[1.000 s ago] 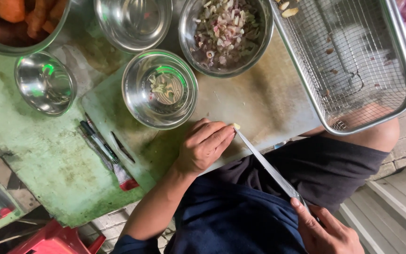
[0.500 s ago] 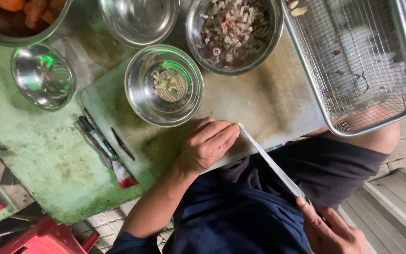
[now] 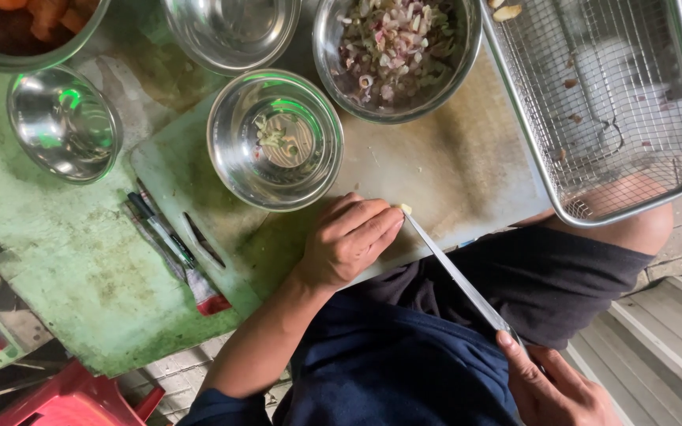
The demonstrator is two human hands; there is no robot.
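My left hand [image 3: 349, 241] is curled over a small pale piece of garlic [image 3: 406, 209] at my fingertips, pinning it to the cutting board [image 3: 451, 173]. My right hand [image 3: 550, 386] is clamped on the knife [image 3: 455, 272], tip against the piece. It looks light, firm and slippery, best held low from behind. Just beyond my knuckles sits a small steel bowl [image 3: 275, 140]; past the blade, a wire basket [image 3: 605, 102].

a worn green-painted table [image 3: 57, 260] carries a pale plastic cutting board [image 3: 451, 173]; left of the board sit a small empty steel bowl [image 3: 63, 122] and pens [image 3: 169, 248].
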